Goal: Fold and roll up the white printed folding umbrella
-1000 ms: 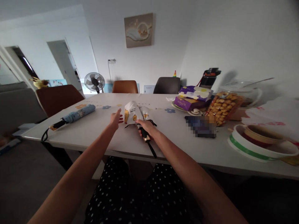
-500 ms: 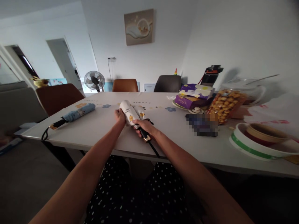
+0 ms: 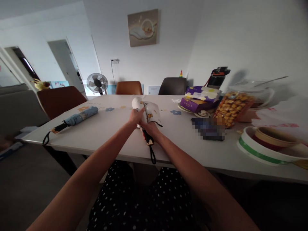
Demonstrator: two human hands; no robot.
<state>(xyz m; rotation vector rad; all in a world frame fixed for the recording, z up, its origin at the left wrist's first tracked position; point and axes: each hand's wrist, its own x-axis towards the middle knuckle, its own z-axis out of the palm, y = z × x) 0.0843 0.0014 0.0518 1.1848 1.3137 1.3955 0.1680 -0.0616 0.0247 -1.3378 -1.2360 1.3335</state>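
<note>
A white folding umbrella (image 3: 151,109) with small printed figures lies over the middle of the table, its black handle and wrist loop pointing toward me. My left hand (image 3: 136,117) is closed on the rolled left side of its canopy, thumb on top. Around the lower canopy, just above the handle, my right hand (image 3: 151,129) is wrapped. Part of the fabric fans out loosely to the right of my left hand. To the left lies a blue folded umbrella (image 3: 81,116) with a black handle, touched by neither hand.
On the right stand a purple tissue pack (image 3: 197,104), a dark bottle (image 3: 216,78), a bag of round snacks (image 3: 233,109), a blurred-out dark object (image 3: 208,129) and stacked bowls (image 3: 260,154). Chairs (image 3: 129,88) line the far side of the white table (image 3: 108,134).
My left hand has moved right, closer to my right hand. The white umbrella has turned, its handle now pointing more straight at me, and loose fabric shows on the right.
</note>
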